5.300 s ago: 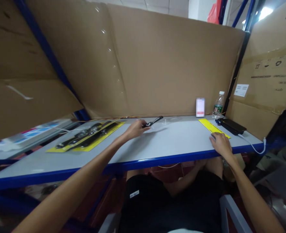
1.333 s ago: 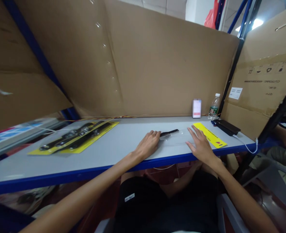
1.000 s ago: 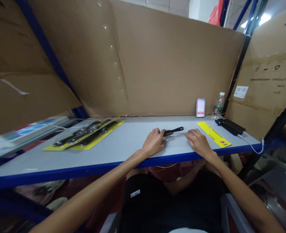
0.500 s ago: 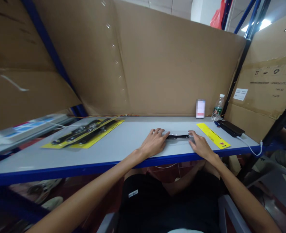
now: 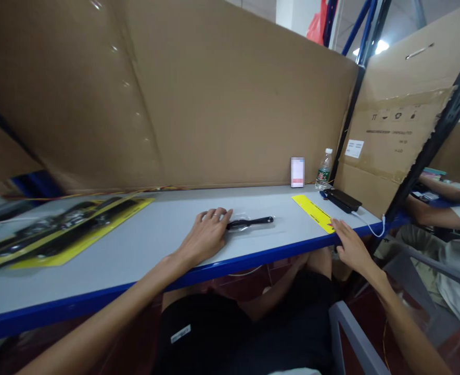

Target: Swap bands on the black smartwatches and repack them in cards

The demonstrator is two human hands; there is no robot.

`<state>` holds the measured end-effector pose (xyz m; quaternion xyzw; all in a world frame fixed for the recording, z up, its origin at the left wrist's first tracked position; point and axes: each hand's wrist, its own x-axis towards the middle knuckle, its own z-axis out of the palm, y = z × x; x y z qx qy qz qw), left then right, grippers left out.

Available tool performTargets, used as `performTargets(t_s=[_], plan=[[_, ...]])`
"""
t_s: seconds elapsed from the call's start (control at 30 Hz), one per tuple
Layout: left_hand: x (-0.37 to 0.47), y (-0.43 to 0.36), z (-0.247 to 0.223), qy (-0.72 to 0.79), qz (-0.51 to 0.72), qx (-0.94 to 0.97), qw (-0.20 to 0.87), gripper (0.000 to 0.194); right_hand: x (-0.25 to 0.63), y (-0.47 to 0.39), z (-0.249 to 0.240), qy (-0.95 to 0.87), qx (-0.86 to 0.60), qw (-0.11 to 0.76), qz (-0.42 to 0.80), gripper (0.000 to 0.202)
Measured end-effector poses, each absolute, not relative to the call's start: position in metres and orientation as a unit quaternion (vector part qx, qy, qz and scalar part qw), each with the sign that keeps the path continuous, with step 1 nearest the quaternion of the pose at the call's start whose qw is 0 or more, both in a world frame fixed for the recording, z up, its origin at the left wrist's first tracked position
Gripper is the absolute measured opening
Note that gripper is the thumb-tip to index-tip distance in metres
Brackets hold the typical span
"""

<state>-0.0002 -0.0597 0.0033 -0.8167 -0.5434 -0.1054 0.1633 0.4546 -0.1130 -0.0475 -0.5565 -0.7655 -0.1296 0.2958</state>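
On the table lies a slim black-handled tool (image 5: 259, 221) in a clear plastic blister cover (image 5: 242, 219). Its left end disappears under my left hand (image 5: 207, 233), whose bent fingers and thumb hold that end down; the tool's kind cannot be made out. My right hand (image 5: 350, 246) is at the table's front edge, fingers stretched out and thumb apart. Its fingertips reach the near end of a yellow printed card (image 5: 314, 212), which lies flat. Whether they press on the card or only hover is unclear.
Yellow-backed packs of black tools (image 5: 69, 229) lie at the left, blurred. At the back right stand a phone (image 5: 297, 172) and a water bottle (image 5: 323, 171), with a black case (image 5: 343, 200) and white cable nearby. Cardboard walls (image 5: 222, 104) enclose the table. Another person's arm (image 5: 429, 208) shows far right.
My right hand has left the clear cover and moved right to the yellow card. My left hand stays at the tool's left end. The view has turned to the right.
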Motion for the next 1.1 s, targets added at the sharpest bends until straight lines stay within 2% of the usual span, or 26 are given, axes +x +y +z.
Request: performTargets(t_s=[0.07,0.17,0.3,0.4,0.5,0.57,0.63,0.77,1.1], plan=[[-0.001,-0.061,0.003,-0.552,-0.111,-0.81,0.163,0.073,0.449,-0.115,-0.055,-0.768,-0.553,0.288,-0.148,0.065],[0.0,-0.063,0.003,-0.571,-0.122,-0.8,0.14,0.073,0.439,-0.124,-0.055,-0.747,-0.556,0.323,-0.166,0.04],[0.002,-0.065,0.003,-0.582,-0.137,-0.795,0.103,0.08,0.442,-0.146,-0.041,-0.708,-0.564,0.396,-0.154,0.024],[0.003,-0.065,0.004,-0.582,-0.15,-0.794,0.09,0.082,0.45,-0.161,-0.028,-0.603,-0.601,0.52,-0.073,0.027],[0.004,-0.065,0.004,-0.579,-0.162,-0.794,0.093,0.081,0.452,-0.177,-0.019,-0.46,-0.578,0.664,0.11,0.041],[0.004,-0.065,0.004,-0.577,-0.168,-0.793,0.103,0.078,0.448,-0.186,-0.018,-0.417,-0.535,0.699,0.229,0.048],[0.004,-0.065,0.004,-0.576,-0.171,-0.791,0.111,0.075,0.441,-0.192,-0.021,-0.404,-0.52,0.689,0.303,0.051],[0.004,-0.065,0.004,-0.571,-0.184,-0.793,0.11,0.071,0.427,-0.193,-0.034,-0.394,-0.534,0.652,0.366,0.052],[0.004,-0.065,0.006,-0.569,-0.179,-0.795,0.114,0.071,0.443,-0.169,-0.027,-0.439,-0.572,0.567,0.399,0.052]])
